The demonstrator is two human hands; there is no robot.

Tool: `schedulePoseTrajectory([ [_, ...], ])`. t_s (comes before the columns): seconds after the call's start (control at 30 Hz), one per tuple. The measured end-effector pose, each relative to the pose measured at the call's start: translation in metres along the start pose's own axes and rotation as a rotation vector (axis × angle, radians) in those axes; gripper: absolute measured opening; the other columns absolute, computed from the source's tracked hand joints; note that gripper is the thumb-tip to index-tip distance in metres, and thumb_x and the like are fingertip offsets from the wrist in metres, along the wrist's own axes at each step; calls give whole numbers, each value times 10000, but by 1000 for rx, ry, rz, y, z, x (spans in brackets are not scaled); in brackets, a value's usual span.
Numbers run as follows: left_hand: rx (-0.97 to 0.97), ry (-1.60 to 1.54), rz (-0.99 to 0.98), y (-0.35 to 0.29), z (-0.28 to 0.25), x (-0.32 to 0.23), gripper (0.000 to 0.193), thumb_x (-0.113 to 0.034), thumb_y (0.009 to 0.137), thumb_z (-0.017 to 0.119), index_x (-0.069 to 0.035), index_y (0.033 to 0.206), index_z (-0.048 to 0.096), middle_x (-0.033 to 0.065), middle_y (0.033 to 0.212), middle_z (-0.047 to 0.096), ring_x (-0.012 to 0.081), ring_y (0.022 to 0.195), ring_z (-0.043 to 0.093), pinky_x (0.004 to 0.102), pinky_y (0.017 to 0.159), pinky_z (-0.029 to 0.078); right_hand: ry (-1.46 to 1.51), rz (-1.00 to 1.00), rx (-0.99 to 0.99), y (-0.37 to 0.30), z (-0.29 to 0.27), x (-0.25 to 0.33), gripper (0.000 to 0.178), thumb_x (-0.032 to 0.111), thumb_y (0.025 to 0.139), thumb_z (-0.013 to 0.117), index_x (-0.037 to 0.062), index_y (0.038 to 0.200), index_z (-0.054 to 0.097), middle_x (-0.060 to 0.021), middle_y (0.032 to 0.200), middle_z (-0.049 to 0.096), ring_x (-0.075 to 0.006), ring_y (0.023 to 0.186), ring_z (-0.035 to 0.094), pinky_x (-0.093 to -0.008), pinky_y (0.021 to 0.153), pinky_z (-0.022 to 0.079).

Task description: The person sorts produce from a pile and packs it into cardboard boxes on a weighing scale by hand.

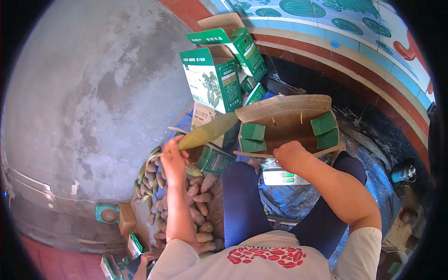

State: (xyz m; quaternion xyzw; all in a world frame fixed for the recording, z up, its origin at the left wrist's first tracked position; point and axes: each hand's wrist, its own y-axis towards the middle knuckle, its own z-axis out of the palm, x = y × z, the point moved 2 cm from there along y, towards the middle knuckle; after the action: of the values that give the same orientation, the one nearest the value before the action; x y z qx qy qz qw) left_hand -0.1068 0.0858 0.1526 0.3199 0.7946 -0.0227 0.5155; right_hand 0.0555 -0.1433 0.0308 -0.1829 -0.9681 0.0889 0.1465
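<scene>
A long green radish is in my left hand, gripped at its near end and raised to the left of the open cardboard box. A thin pale root trails out past the left hand. My right hand is closed at the near rim of that cardboard box, its fingers partly hidden from view. Green flaps fold in at both sides of the box, and its far flap stands up. Beneath its near side is a weighing scale with lit green displays, between my knees.
Several radishes lie heaped at my left. Green and white boxes stand stacked beyond the left hand. Blue sheeting covers the floor. A blue flask stands at right. Another person's arm shows at lower left.
</scene>
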Motion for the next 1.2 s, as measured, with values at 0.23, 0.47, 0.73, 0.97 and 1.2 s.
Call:
schedulePoseTrajectory([
  [0.23, 484, -176, -147, -8, 100, 4, 333, -262, 954, 387, -33, 981, 628, 12, 564, 503, 66, 438, 424, 209, 406, 342, -19, 7, 41, 3, 2, 2, 178, 100, 766, 594, 73, 914, 689, -111, 950, 676, -256, 891, 656, -366, 689, 522],
  [0.47, 769, 185, 73, -31, 174, 5, 352, -316, 951, 408, -45, 956, 632, 54, 534, 537, 143, 454, 528, 295, 473, 424, -37, -27, 77, 2, 2, 3, 189, 127, 750, 631, 84, 925, 688, -88, 939, 682, -232, 884, 660, -355, 677, 521],
  [0.73, 939, 313, 136, -30, 212, 19, 327, -286, 949, 434, -30, 1009, 629, 65, 586, 551, 134, 477, 531, 267, 459, 438, -55, -87, 47, -2, 1, -1, 176, 107, 812, 507, 61, 930, 629, -116, 862, 679, -256, 829, 666, -389, 655, 523],
  [0.97, 1132, 232, 101, -29, 251, 26, 275, -225, 921, 457, -31, 978, 643, 85, 617, 590, 158, 507, 566, 302, 495, 456, -53, -43, 17, 5, 8, -1, 197, 117, 733, 635, 69, 916, 686, -93, 914, 685, -227, 847, 666, -360, 673, 528],
  [1.2, 1173, -30, -60, -45, 275, 15, 292, -265, 934, 467, -56, 995, 661, 57, 675, 589, 93, 590, 535, 239, 557, 445, -48, -57, -41, 2, 9, -4, 193, 108, 769, 567, 30, 921, 657, -142, 927, 667, -262, 837, 658, -371, 671, 531],
])
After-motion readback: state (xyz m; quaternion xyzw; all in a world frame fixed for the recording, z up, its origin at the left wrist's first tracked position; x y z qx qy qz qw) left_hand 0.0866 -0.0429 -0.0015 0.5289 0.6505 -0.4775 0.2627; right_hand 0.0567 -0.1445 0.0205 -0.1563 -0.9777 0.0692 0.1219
